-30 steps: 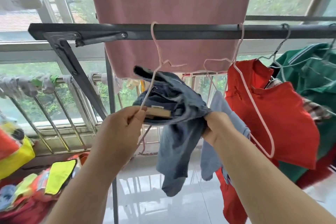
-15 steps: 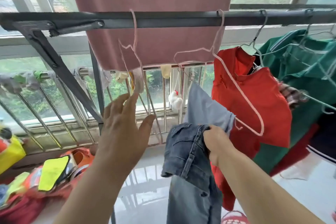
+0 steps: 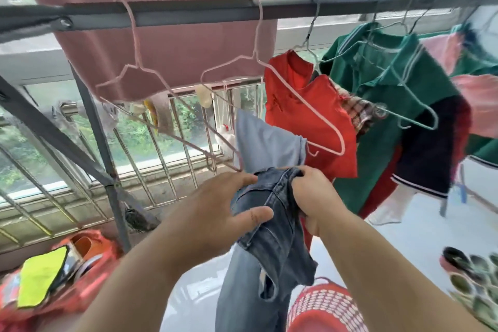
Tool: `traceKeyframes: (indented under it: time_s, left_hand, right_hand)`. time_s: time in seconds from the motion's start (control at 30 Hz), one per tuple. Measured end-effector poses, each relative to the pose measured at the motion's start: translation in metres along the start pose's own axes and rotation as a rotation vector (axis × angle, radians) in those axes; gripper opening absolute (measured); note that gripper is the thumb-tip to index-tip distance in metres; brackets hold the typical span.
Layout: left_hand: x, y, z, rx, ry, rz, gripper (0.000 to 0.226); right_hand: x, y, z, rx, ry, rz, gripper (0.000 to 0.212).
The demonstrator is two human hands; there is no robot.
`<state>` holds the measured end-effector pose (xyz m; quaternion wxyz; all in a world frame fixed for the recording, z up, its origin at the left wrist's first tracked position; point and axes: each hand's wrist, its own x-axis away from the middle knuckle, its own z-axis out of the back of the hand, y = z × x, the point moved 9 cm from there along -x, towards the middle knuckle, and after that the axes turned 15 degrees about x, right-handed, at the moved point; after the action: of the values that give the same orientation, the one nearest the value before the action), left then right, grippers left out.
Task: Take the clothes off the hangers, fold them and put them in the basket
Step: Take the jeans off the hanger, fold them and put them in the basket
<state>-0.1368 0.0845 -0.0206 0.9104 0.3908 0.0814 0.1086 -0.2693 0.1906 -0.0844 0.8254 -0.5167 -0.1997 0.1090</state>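
Blue denim jeans (image 3: 272, 226) hang off their hanger in front of the person, below the dark grey metal rail (image 3: 188, 12), gripped at the bunched waistband by both hands; the legs drop down past the bottom edge of the view. The left hand (image 3: 215, 210) pinches the denim, thumb laid across the front and fingers tucked behind the top edge; the right hand (image 3: 315, 197) has its fingers curled over the waistband from the other side.

Just behind the hands hangs a pale blue cloth (image 3: 266, 143), touching the jeans' top edge; it sits on a pink wire hanger (image 3: 304, 102) hooked on the rail, whose far arm crosses a red shirt (image 3: 310, 127). To the left an empty pink wire hanger (image 3: 139, 64) tilts on the rail; its low end comes close to the left fingers. A dusty-pink cloth (image 3: 161, 21) is draped behind the rail; a green jacket (image 3: 390, 83) on grey wire hangers hangs to the right.

A red woven plastic basket (image 3: 326, 307) stands on the pale floor right below the jeans, partly hidden by the denim and the right forearm; a heap of orange and yellow-green garments (image 3: 40, 277) lies at the lower left; silver window bars (image 3: 161, 156) run behind.
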Motion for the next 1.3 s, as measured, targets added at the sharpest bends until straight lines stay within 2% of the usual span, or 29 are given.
traceKeyframes:
  time_s: [0.17, 0.23, 0.33, 0.47, 0.7, 0.77, 0.83, 0.9, 0.97, 1.07, 1.13, 1.23, 1.3]
  left_hand:
    - [-0.003, 0.029, -0.03, 0.021, -0.13, -0.063, 0.088]
    - [-0.004, 0.038, -0.035, 0.01, -0.107, -0.076, 0.093]
    - [-0.012, 0.053, -0.034, 0.034, -0.026, -0.1, 0.081]
    - [-0.022, 0.083, -0.031, 0.14, 0.015, -0.166, 0.067]
    - [-0.047, 0.166, -0.029, 0.202, 0.008, -0.38, 0.042]
    - [-0.055, 0.193, -0.03, 0.199, 0.021, -0.454, 0.037]
    - [-0.06, 0.218, -0.037, 0.161, 0.02, -0.518, 0.035]
    - [-0.064, 0.238, -0.054, 0.123, -0.046, -0.561, 0.037]
    - [-0.064, 0.251, -0.077, 0.106, -0.147, -0.577, 0.039]
    - [-0.068, 0.262, -0.1, 0.149, -0.227, -0.588, 0.045]
    - [-0.073, 0.264, -0.099, 0.2, -0.22, -0.575, 0.049]
    - [-0.085, 0.256, -0.083, 0.251, -0.174, -0.527, 0.052]
    - [-0.093, 0.242, -0.077, 0.291, -0.171, -0.46, 0.067]
  right_hand:
    - [0.018, -0.008, 0.039, -0.039, 0.048, 0.027, 0.039]
    - [0.025, -0.01, 0.055, -0.09, 0.049, 0.032, 0.04]
    - [0.038, -0.015, 0.089, -0.106, 0.108, 0.087, 0.04]
    - [0.056, -0.022, 0.142, 0.036, 0.289, 0.186, 0.04]
    - [0.075, -0.014, 0.213, 0.263, 0.458, 0.278, 0.029]
    - [0.081, -0.013, 0.223, 0.309, 0.406, 0.292, 0.031]
    - [0.089, -0.015, 0.221, 0.305, 0.233, 0.342, 0.053]
    - [0.096, -0.016, 0.214, 0.337, 0.048, 0.361, 0.076]
    - [0.101, -0.017, 0.215, 0.342, 0.011, 0.352, 0.077]
    - [0.1, -0.02, 0.234, 0.271, 0.201, 0.393, 0.043]
    - [0.1, -0.017, 0.252, 0.253, 0.343, 0.387, 0.029]
    - [0.101, -0.009, 0.288, 0.142, 0.527, 0.32, 0.025]
    - [0.103, -0.011, 0.307, 0.075, 0.607, 0.309, 0.039]
